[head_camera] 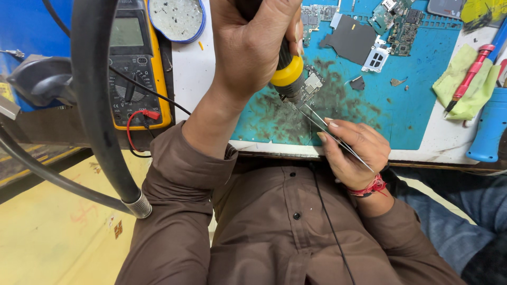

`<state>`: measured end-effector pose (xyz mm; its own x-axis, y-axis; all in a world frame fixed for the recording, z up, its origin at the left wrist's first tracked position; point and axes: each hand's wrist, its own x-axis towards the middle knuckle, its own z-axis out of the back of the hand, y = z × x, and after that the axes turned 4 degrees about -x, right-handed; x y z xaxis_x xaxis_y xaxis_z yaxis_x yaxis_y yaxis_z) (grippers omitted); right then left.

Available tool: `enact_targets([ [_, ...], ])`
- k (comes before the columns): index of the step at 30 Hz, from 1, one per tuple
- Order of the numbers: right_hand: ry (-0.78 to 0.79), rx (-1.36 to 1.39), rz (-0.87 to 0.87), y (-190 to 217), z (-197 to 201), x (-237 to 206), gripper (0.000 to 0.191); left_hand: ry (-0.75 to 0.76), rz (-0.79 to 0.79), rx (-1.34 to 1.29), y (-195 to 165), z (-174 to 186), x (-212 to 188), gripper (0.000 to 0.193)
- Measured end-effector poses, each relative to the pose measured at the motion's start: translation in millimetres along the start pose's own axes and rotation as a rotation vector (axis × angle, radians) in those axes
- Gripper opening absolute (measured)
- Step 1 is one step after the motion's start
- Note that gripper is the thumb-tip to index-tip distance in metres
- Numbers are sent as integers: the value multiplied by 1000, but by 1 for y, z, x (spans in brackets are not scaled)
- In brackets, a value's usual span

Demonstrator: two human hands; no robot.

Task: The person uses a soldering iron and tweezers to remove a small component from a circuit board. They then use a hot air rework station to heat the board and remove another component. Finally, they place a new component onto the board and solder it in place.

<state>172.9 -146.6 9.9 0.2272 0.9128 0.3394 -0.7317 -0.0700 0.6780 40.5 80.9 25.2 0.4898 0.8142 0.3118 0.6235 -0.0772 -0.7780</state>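
Note:
My left hand (253,47) is wrapped around a black tool handle with a yellow ring (288,74), its tip pointing down at a small circuit board (313,84) on the blue work mat (417,89). My right hand (354,150), with a red thread band at the wrist, pinches thin metal tweezers (317,119). The tweezer tips reach up-left to the board's edge, just under the tool's tip. The mat around the board is stained dark.
A yellow multimeter (132,63) with red and black leads lies at left. A thick black hose (95,105) curves down in front of it. Loose circuit boards (401,26), a dark plate (351,39), a yellow cloth (467,84), a red pen-like tool (470,74) and a blue handle (488,126) lie right.

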Motion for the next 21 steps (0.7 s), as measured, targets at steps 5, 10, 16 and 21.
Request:
enact_targets([
  [5, -9, -6, -9, -1, -1, -1, 24, -18, 12, 4, -1, 0, -1, 25],
  [10, -12, 0, 0, -1, -1, 0, 24, -13, 9, -15, -2, -1, -1, 26],
  [16, -13, -3, 2, -1, -1, 0, 25, -27, 13, -27, 0, -2, -1, 25],
  [21, -18, -5, 7, -1, -2, 0, 25, -17, -2, -11, 1, -1, -1, 25],
])
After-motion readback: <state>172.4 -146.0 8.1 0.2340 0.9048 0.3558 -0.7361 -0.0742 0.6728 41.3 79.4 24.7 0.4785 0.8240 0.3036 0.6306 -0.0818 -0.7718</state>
